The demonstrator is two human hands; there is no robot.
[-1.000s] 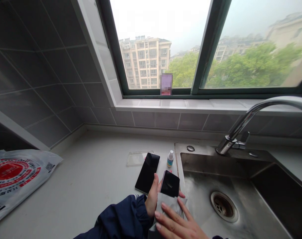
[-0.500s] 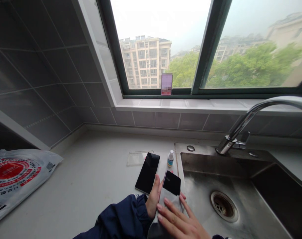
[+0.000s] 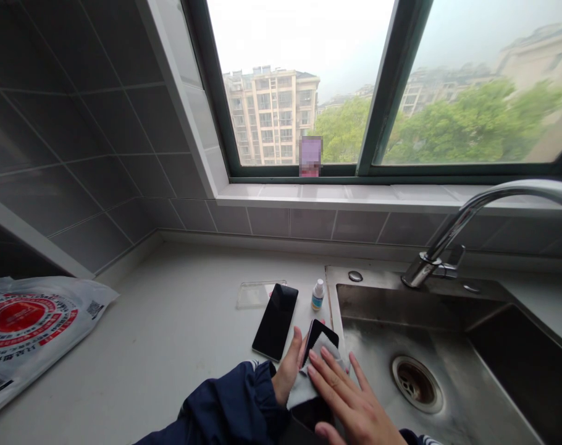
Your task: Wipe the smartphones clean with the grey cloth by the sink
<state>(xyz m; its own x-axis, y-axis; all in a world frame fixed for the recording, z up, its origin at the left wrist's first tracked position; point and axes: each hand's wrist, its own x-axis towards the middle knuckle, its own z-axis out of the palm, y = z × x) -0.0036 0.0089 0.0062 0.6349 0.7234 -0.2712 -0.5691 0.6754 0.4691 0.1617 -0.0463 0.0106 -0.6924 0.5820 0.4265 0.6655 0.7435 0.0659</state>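
Sliding farther up since half a second ago, the cloth and the right hand are now covering more of the top of the phone, while a dark surface is showing below the cloth. At lower centre of the frame, the phone is resting in the left hand, whose fingers are gripping it from below and from the sides, thumb lying along its left edge. Its long axis is running nearly up and down the frame, the top end pointing toward the window and leaning slightly right. The right hand's fingers are lying stretched out and slightly spread, pressing flat on the cloth rather than curling around anything. Between them, hand and cloth are hiding most of the phone's face, leaving mainly the top corners showing. Just beyond that top end, a small bottle with a white cap is standing upright. Close by on the left, another phone is lying flat on the counter, slanting up to the right, its lower end near the left thumb. Behind it, a clear case is lying flat, partly covered by that phone. Right of the hands, the sink is opening up under a curved faucet. A plastic bag is lying at the left edge of the frame, well apart from the hands.
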